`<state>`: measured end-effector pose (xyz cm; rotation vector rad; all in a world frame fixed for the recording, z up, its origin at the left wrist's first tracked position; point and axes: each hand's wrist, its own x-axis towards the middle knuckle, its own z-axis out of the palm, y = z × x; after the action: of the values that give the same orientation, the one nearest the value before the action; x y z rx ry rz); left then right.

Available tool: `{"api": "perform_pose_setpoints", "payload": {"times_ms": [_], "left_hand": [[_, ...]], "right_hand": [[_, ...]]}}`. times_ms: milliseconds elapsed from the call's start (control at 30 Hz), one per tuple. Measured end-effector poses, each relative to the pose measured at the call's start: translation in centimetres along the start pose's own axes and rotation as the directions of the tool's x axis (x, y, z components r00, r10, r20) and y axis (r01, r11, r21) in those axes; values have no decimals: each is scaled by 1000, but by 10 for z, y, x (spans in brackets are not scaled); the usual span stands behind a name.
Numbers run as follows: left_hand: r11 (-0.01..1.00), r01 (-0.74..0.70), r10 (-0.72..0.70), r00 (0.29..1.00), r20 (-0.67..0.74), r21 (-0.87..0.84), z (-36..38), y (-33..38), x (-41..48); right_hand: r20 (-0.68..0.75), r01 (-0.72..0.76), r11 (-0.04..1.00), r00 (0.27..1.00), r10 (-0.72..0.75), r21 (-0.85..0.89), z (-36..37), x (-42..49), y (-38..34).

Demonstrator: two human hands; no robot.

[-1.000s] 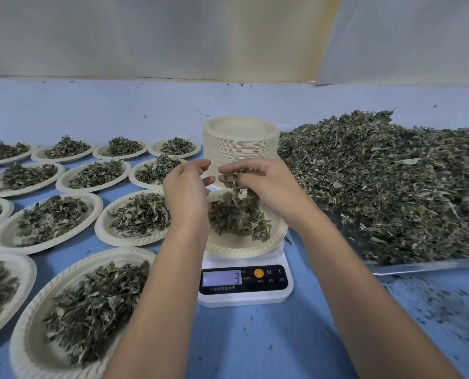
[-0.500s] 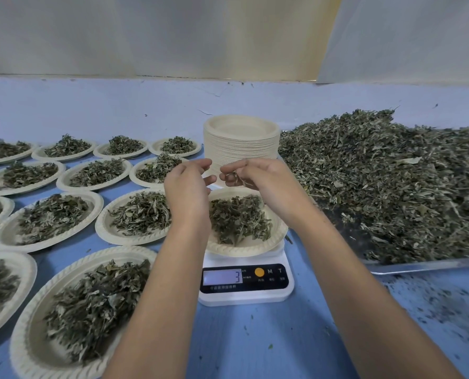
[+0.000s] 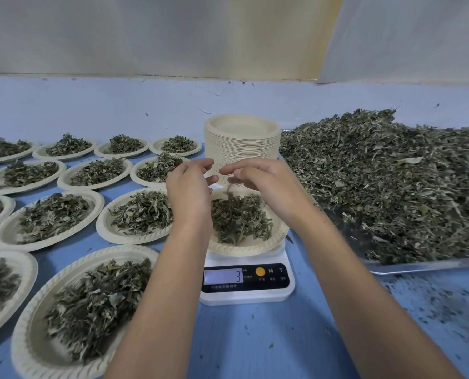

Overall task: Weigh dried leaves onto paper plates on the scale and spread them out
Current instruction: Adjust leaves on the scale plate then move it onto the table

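Both your hands hover over the paper plate [image 3: 244, 250] that sits on the scale [image 3: 244, 296], close together with the fingertips nearly meeting. Your left hand [image 3: 189, 187] has a loose grip: the fingers are relaxed and slightly spread, and nothing shows between them. Your right hand [image 3: 263, 181] has its fingers bent downward, and a blurred wisp of leaf hangs just under the fingertips. I cannot tell whether that grip pinches the wisp or the wisp is free of it.

The dried leaves [image 3: 239, 220] lie in a low mound inside the plate, gathered more toward its middle and near side, with bare rim showing at the front. The scale's display [image 3: 223, 276] shows a 3, beside an orange button and two marked keys.

Just behind your hands stands a tall stack of plates [image 3: 241, 143], upright and without leaves. To your right a large heap of loose leaves [image 3: 392, 181] fills a tray [image 3: 424, 265] whose near edge lies on the blue worktop [image 3: 269, 337]. Leaf crumbs [image 3: 446, 305] are scattered on the worktop in front of that tray. To your left, filled plates [image 3: 47, 243] lie in rows from the near edge toward the back, each carrying its own portion of leaves, rims close together or touching.
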<state>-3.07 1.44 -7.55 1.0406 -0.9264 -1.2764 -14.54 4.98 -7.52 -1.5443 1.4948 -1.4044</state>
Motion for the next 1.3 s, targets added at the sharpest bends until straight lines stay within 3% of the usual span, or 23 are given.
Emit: {"api": "perform_pose_setpoints", "payload": {"times_ms": [367, 467, 600, 733, 833, 900, 1067, 1233, 1300], "left_hand": [[1000, -14, 14, 999, 34, 23, 10, 0, -7], [998, -46, 40, 993, 109, 48, 21, -3, -13], [997, -62, 50, 976, 211, 50, 42, -5, -20], [996, -64, 45, 957, 286, 59, 65, -9, -25], [995, -69, 43, 944, 327, 67, 77, -13, -29], [994, -73, 39, 937, 347, 84, 83, -15, -29], [990, -82, 36, 932, 360, 112, 88, -18, -27], [987, -85, 33, 937, 347, 136, 85, -19, -25], [986, -84, 30, 937, 349, 143, 83, -20, -25]], "right_hand": [[-100, -12, 1000, 995, 13, 10, -9, 12, 18], [-256, -45, 979, 967, -8, -198, -36, 12, 31], [-316, -245, 717, 948, 36, -652, -86, 15, 61], [-295, -374, 458, 926, 236, -807, -115, 23, 100], [-323, -414, 351, 901, 291, -840, -127, 34, 120], [-318, -414, 347, 899, 302, -842, -131, 41, 131], [-285, -446, 445, 879, 383, -777, -130, 44, 144], [-358, -381, 467, 923, 142, -798, -127, 46, 137], [-325, -343, 442, 938, 120, -829, -125, 45, 137]]}}
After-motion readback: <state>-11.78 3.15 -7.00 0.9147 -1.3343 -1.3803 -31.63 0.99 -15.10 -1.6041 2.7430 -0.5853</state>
